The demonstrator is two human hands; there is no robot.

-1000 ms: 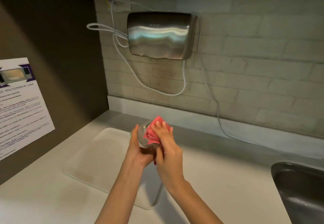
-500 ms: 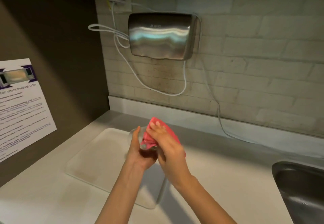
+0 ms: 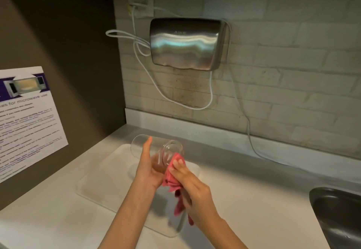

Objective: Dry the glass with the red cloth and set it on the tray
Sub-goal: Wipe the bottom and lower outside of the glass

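Glass (image 3: 156, 151): clear tumbler, tilted on its side above tray (image 3: 101, 180); left hand (image 3: 148, 168) fingers wrapped round its body. Likely rigid, slick, breakable; hold mid-wall. Red cloth (image 3: 172, 178): soft, bunched in right hand (image 3: 193, 188) against base

The poster (image 3: 29, 116) and sink (image 3: 340, 215) run off the frame's edges, the poster's small print is seemingly too blurred to read, and the left hand (image 3: 148, 168) hides part of the glass (image 3: 156, 149).
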